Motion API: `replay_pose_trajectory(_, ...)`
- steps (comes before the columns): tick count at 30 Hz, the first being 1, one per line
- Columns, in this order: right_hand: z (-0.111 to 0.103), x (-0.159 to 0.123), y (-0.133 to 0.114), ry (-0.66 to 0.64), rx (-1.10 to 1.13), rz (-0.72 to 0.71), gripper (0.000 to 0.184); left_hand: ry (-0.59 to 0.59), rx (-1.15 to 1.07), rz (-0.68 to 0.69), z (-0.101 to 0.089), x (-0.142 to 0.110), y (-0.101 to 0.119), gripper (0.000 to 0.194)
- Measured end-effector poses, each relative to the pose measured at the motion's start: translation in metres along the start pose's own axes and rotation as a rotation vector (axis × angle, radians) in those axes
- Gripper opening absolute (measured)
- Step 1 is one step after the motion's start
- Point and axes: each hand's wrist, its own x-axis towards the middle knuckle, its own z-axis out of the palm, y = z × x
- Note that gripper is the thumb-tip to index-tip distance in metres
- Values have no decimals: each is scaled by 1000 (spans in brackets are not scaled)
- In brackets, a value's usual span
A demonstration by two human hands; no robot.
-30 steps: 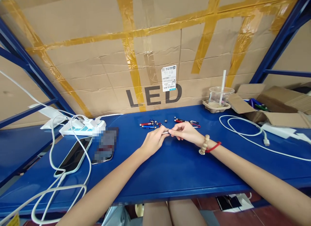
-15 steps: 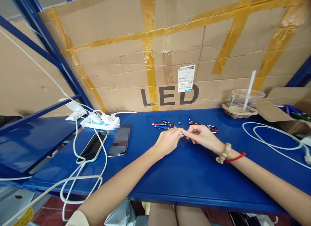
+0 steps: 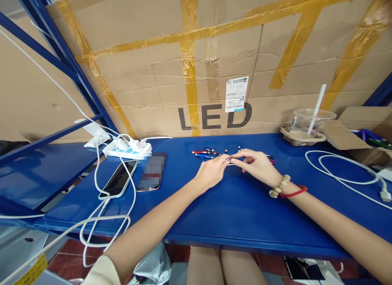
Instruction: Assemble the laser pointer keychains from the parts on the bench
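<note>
My left hand [image 3: 211, 172] and my right hand [image 3: 257, 166] meet above the middle of the blue shelf. Their fingertips pinch a small silvery metal piece [image 3: 228, 159] between them; its exact kind is too small to make out. Just behind my left hand lie a slim red metal tube [image 3: 200, 152] and a slim blue metal tube [image 3: 202, 156], with small shiny metal parts [image 3: 209, 150] at their right ends. Another tiny metal piece [image 3: 226, 150] rests behind the fingertips. Beyond my right hand, red and dark clip-like parts [image 3: 272, 161] are mostly covered.
At left, two phones [image 3: 119, 179] lie by a white power strip [image 3: 128, 148] with looping white cables [image 3: 132, 195]. To the right are a clear cup with a straw [image 3: 312, 117] in a carton holder, an opened cardboard box [image 3: 367, 125] and a coiled white cable [image 3: 346, 181]. A large carton [image 3: 137, 85] stands behind.
My right index finger has straightened and reaches over the small metal piece, which now shows more between the fingertips. The whole view has shifted slightly, and both hands remain together.
</note>
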Motion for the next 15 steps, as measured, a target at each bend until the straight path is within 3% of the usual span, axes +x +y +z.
replay_pose_trajectory(15,1,-1,10,-11,-79,-74,39,-65,117,48,2,4,-9,30)
